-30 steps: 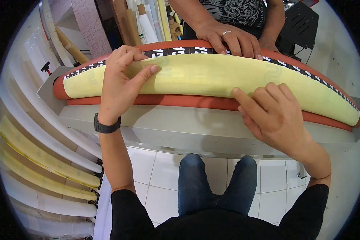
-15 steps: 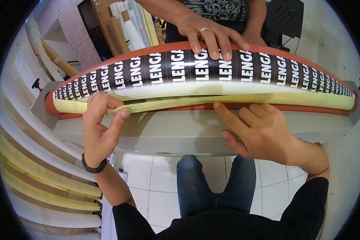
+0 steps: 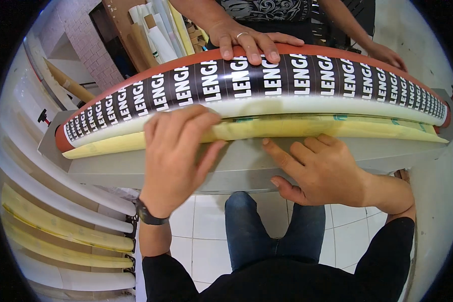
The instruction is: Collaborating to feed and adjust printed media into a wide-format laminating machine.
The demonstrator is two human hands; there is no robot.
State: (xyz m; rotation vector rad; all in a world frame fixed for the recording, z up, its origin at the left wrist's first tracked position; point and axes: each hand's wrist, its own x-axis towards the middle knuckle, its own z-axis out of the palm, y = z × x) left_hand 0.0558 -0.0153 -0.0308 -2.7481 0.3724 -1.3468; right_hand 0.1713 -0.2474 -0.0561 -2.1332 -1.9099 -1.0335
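A printed sheet (image 3: 256, 80), black with white lettering and a pale lower strip, is wrapped over a long red roller (image 3: 332, 49). Along its near side runs a yellow backing paper (image 3: 282, 128), folded down toward me across the width. My left hand (image 3: 173, 151), slightly blurred, lies over this paper with fingers bent and the thumb apart near its lower edge. To its right, my right hand (image 3: 312, 168) has its index finger stretched to the paper's lower edge, thumb apart, nothing gripped.
Across the roller, a co-worker's ringed hand (image 3: 249, 45) rests on the printed sheet, and their other hand (image 3: 387, 55) is by the roller's right part. A grey machine bed (image 3: 226, 176) lies beneath my hands. White and yellow rolls (image 3: 65, 224) are racked on the left.
My left hand has moved right along the yellow paper, which now folds farther down and covers the lower red roller. The co-worker's other hand has moved right. My right hand stays nearly in place.
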